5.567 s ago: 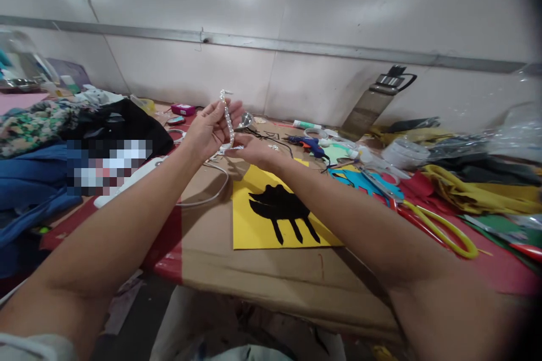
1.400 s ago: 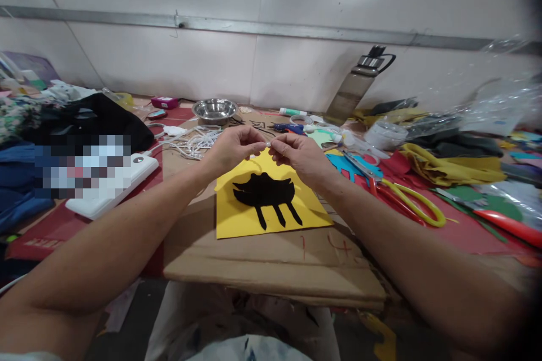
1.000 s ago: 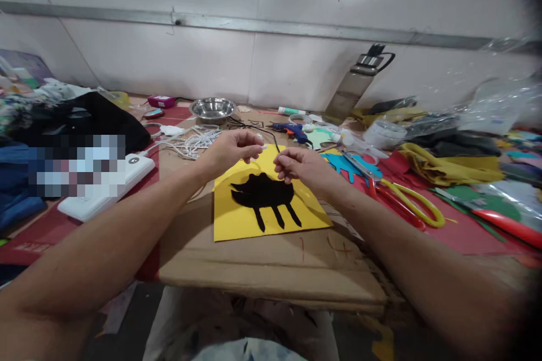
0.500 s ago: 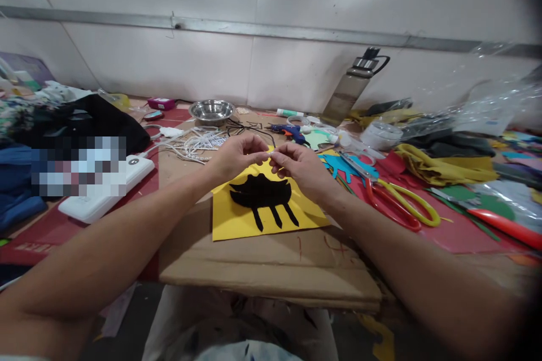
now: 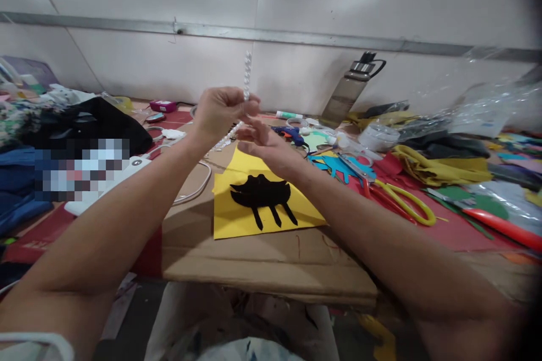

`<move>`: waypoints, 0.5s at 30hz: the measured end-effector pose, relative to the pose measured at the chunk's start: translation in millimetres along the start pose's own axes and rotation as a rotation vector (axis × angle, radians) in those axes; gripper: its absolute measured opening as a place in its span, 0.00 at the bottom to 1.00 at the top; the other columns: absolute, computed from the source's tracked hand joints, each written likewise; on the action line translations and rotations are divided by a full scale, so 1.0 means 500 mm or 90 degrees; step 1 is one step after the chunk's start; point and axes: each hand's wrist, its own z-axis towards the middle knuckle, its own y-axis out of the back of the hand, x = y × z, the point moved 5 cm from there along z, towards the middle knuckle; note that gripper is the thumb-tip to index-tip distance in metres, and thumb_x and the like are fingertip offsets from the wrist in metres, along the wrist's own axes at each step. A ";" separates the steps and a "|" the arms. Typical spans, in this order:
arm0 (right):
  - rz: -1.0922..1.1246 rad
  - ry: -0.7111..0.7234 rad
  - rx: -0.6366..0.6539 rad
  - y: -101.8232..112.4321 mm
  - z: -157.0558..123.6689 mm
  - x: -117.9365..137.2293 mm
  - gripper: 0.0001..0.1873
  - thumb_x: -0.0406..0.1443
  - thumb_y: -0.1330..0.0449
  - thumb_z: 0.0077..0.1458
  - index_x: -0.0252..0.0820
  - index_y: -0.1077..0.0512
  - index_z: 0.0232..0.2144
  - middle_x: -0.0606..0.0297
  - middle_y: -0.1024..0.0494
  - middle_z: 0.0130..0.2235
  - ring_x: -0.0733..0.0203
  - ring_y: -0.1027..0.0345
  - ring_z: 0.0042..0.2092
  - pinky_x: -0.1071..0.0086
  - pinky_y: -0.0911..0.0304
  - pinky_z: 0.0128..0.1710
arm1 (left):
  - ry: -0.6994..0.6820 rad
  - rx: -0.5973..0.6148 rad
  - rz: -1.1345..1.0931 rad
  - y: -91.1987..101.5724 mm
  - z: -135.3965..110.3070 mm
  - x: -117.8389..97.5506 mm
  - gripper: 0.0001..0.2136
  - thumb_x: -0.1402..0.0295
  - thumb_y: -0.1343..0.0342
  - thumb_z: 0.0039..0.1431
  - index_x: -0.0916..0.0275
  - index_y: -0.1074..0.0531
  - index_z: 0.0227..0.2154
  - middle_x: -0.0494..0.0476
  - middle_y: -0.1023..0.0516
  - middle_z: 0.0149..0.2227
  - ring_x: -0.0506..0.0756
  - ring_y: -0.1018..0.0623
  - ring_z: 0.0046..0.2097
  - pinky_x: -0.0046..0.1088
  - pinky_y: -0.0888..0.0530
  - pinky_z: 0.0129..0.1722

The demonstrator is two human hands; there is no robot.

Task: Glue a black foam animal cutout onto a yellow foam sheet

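My left hand (image 5: 220,113) is raised above the board, its thumb and fingers pinching a string of white pearl beads (image 5: 247,70). One end of the beads stands upright above the fingers, while more of them slant down behind the hand. Just below and to the right, my right hand (image 5: 271,146) has its fingers apart beside the beads; I see nothing gripped in it. Under both hands lies a yellow sheet (image 5: 231,223) bearing a black cut-out shape (image 5: 260,192) with three leg-like strips. The sheet rests on a cardboard board (image 5: 262,256).
Right of the sheet lie scissors with red and yellow handles (image 5: 406,203), blue cut-outs (image 5: 334,166) and another red-handled tool (image 5: 503,225). A blue glue gun (image 5: 292,134) and a water bottle (image 5: 347,93) are behind. To the left are a white power bank (image 5: 80,203) and its cable (image 5: 207,180).
My left hand has risen and moved left, with the bead string now standing up from it. The hands, pinched together before, have come apart, and my right hand has opened and shifted left.
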 end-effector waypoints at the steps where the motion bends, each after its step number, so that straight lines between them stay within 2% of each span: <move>1: 0.007 -0.006 0.018 -0.014 0.013 -0.007 0.27 0.36 0.33 0.46 0.48 0.38 0.48 0.64 0.25 0.45 0.59 0.32 0.51 0.59 0.37 0.54 | -0.010 -0.024 -0.040 0.007 0.010 -0.009 0.03 0.74 0.38 0.53 0.65 0.23 0.25 0.53 0.21 0.28 0.49 0.23 0.29 0.25 0.26 0.30; 5: -0.009 -0.041 0.097 -0.061 0.059 -0.030 0.12 0.31 0.38 0.50 0.43 0.34 0.38 0.65 0.24 0.37 0.61 0.30 0.43 0.62 0.37 0.50 | -0.051 -0.117 -0.158 0.045 0.037 -0.038 0.06 0.78 0.40 0.57 0.62 0.23 0.28 0.51 0.21 0.27 0.49 0.21 0.32 0.26 0.25 0.33; 8: -0.093 -0.028 0.088 -0.072 0.083 -0.033 0.10 0.31 0.38 0.52 0.42 0.32 0.38 0.69 0.28 0.31 0.65 0.35 0.35 0.66 0.38 0.42 | -0.076 -0.142 -0.231 0.061 0.046 -0.057 0.06 0.78 0.41 0.59 0.62 0.23 0.29 0.52 0.20 0.28 0.50 0.20 0.33 0.27 0.24 0.34; 10: -0.149 -0.017 0.086 -0.071 0.094 -0.031 0.03 0.33 0.39 0.56 0.40 0.30 0.35 0.70 0.32 0.28 0.66 0.39 0.32 0.68 0.41 0.38 | -0.077 -0.152 -0.254 0.067 0.051 -0.069 0.08 0.78 0.43 0.61 0.62 0.24 0.29 0.51 0.21 0.28 0.49 0.21 0.33 0.26 0.24 0.34; 11: -0.173 -0.017 0.087 -0.068 0.098 -0.031 0.02 0.33 0.41 0.57 0.40 0.30 0.32 0.70 0.33 0.28 0.66 0.41 0.32 0.68 0.43 0.37 | -0.077 -0.161 -0.261 0.071 0.054 -0.076 0.09 0.79 0.45 0.61 0.61 0.24 0.29 0.50 0.21 0.28 0.48 0.21 0.33 0.24 0.25 0.34; 15: -0.237 -0.012 0.078 -0.040 0.111 -0.030 0.10 0.37 0.40 0.58 0.40 0.32 0.26 0.71 0.36 0.26 0.66 0.45 0.30 0.69 0.47 0.34 | -0.096 -0.191 -0.282 0.096 0.072 -0.106 0.07 0.77 0.50 0.66 0.62 0.29 0.35 0.47 0.22 0.30 0.46 0.23 0.35 0.19 0.27 0.34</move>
